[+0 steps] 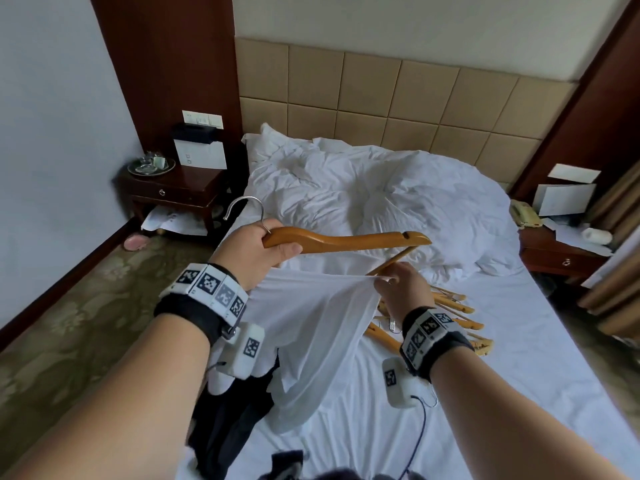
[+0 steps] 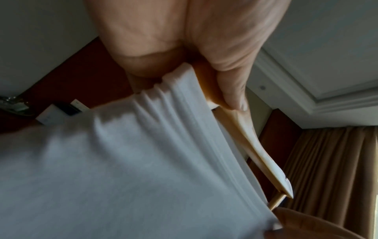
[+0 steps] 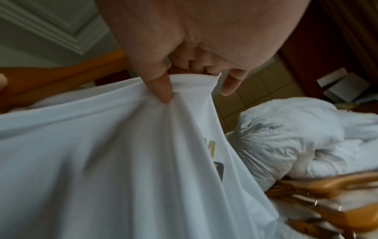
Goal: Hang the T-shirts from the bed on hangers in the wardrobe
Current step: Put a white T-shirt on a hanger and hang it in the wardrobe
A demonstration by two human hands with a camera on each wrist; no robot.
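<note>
wooden hanger (image 1: 346, 239) is gripped at its neck by the left hand (image 1: 258, 247) above the bed (image 1: 519, 323), while the right hand (image 1: 403, 287) pinches the white t-shirt's (image 1: 311, 323) hem, seemingly stretched beneath it.

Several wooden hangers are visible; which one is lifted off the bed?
The wooden hanger with the metal hook, gripped by the left hand above the white T-shirt. The other wooden hangers lie piled on the bed sheet.

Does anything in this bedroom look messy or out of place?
Yes. Papers lie scattered on the floor under the left nightstand, beside a pink slipper. The duvet is rumpled, and spare wooden hangers lie heaped on the bed.
</note>
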